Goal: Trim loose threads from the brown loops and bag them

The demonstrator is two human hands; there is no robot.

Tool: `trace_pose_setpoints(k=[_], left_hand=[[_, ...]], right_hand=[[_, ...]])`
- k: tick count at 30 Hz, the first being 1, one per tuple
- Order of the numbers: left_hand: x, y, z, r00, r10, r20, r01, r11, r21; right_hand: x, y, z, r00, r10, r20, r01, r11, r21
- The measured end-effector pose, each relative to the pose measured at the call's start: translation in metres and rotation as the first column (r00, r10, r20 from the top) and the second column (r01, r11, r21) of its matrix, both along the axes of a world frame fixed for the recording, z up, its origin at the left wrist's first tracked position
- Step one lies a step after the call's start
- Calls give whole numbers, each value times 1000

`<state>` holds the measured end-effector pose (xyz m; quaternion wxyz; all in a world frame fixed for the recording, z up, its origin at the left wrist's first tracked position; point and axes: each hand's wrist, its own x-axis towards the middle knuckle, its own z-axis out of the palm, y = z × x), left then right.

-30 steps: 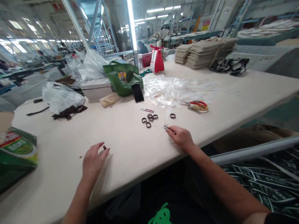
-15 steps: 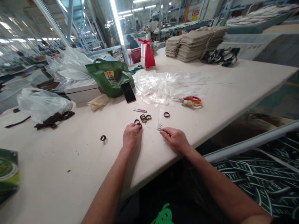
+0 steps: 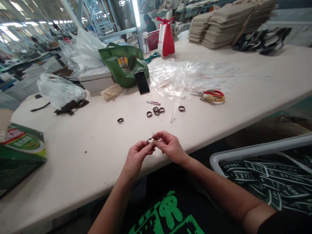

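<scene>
A small dark brown loop is pinched in my left hand, just above the near edge of the table. My right hand is closed round small thread snips, whose thin points stick out to the upper left. Its fingertips meet the loop, so both hands touch there. Beyond the hands lie more brown loops: a cluster of several, a single loop beside it, one loop to the left and another loop to the right. Pink-handled snips rest behind the cluster.
Red-and-orange-handled scissors lie right of clear plastic strips. A phone leans on a green bag. A green box stands at the left. A bin of printed straps is at the lower right.
Both hands have come back toward me and together at the table edge. My left hand has lifted a loop from beside the cluster; the snips stay in my right hand. The view has shifted.
</scene>
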<state>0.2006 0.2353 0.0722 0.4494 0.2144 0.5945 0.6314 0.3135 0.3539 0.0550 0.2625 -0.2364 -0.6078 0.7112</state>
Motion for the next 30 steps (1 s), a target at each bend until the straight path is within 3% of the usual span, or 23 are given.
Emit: trace_pose_setpoints(k=[3,8,12,17,23,27,30], left_hand=[[6,-19,2,997,45,-64,-46,999,-17],[17,-37,6,955,194,-226,-200,980,-2],[20,-50,10,932,92,-349,-122,990,-66],[20,-64,15,976,8,-219,-29,995,-96],[29,-67,1,973,177,-146,-165,982,92],[35,-65,-5,967,248,63,-254,962,102],[33,-65,-5,952,289,103,-299,949,98]], right_hand=[[0,-16,2,1000,29,1,-29,1000,11],[3,-31,2,997,47,62,-60,971,232],[4,-36,5,993,71,93,-91,967,236],[3,-41,11,978,191,81,-193,981,16],[0,-52,6,933,355,54,-338,920,-201],[-1,-60,-1,919,388,68,-367,906,-213],[1,-62,-2,907,401,131,-384,913,-138]])
